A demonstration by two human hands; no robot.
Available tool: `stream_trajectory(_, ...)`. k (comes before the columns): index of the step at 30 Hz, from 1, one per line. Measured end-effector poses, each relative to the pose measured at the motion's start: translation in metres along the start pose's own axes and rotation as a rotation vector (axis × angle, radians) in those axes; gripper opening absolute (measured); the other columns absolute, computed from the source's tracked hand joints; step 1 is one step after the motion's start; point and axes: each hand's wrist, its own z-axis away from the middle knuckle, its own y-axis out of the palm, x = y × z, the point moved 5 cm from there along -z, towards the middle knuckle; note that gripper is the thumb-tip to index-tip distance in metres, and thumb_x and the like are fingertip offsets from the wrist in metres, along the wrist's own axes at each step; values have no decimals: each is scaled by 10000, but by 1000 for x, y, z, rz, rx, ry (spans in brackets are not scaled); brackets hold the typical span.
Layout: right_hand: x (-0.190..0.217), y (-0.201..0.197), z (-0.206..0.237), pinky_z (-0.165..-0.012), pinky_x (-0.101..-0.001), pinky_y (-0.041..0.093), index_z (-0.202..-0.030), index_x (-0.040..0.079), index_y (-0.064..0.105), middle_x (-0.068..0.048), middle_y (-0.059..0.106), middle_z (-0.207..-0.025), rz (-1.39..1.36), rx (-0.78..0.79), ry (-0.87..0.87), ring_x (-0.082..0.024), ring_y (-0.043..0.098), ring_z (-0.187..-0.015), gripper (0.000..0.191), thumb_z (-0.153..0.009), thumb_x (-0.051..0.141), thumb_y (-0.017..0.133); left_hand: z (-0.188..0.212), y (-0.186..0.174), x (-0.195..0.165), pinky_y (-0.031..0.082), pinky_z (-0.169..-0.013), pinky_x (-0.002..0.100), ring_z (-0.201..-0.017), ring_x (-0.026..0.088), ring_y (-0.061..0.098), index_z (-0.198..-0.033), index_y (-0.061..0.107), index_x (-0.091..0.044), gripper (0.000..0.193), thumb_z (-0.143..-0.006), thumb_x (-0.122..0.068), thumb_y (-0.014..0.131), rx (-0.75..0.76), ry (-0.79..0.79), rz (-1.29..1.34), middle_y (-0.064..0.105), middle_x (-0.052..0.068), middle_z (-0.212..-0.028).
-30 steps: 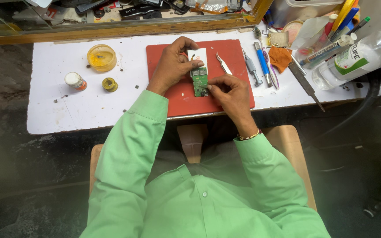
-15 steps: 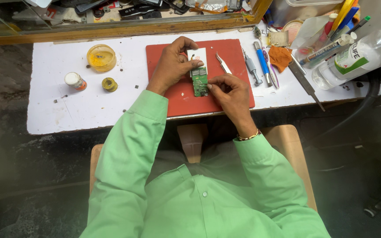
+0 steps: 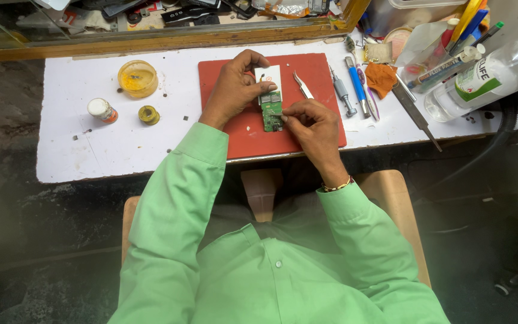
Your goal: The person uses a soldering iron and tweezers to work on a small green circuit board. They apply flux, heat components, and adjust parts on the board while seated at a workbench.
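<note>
A small green circuit board (image 3: pixel 271 111) lies on a red mat (image 3: pixel 244 133) on the white table (image 3: pixel 91 150). A white rectangular piece (image 3: pixel 269 75) sits at the board's far end. My left hand (image 3: pixel 235 90) rests on the mat and pinches the board's upper left edge with thumb and fingers. My right hand (image 3: pixel 312 123) is at the board's right side, its fingertips pinched together against the board's edge. Whether a small part sits between those fingertips cannot be made out.
Metal tweezers (image 3: pixel 302 86) lie on the mat's right. Screwdrivers (image 3: pixel 355 87), an orange cloth (image 3: pixel 381 78) and a clear bottle (image 3: pixel 487 81) crowd the right. A yellow dish (image 3: pixel 137 78), a small jar (image 3: pixel 101 110) and a solder reel (image 3: pixel 148 114) stand left.
</note>
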Motion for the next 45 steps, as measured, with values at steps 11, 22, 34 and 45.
stream_trajectory(11,0,1,0,-584,-196,440,-924,31,772,7,694,-871,-17,11,0,-21,544,-671,94,-853,-29,790,1,0,-4,395,-478,156,-563,-52,438,-1139,615,-24,357,-858,-16,834,-5,6,-8,651,7,-1032)
stream_trajectory(22,0,-1,2,-602,-203,471,-900,36,768,-2,712,-879,60,22,-38,-38,563,-684,102,-831,-33,795,0,0,0,398,-478,158,-560,-49,427,-1140,606,-23,363,-856,-7,833,3,5,0,663,9,-1030)
stream_trajectory(34,-3,2,0,-647,-217,501,-919,15,774,-28,718,-907,-9,3,-2,-64,624,-753,98,-843,-43,793,1,-1,-1,411,-488,158,-563,-50,432,-1146,608,-24,366,-859,-20,836,-2,9,-7,665,15,-1049)
stream_trajectory(45,1,2,1,-718,-225,570,-930,13,776,-45,740,-939,-10,49,-43,-97,700,-824,114,-833,-48,780,1,-1,-1,428,-489,160,-571,-49,469,-1152,603,-23,365,-865,-9,827,2,-9,8,666,30,-1058)
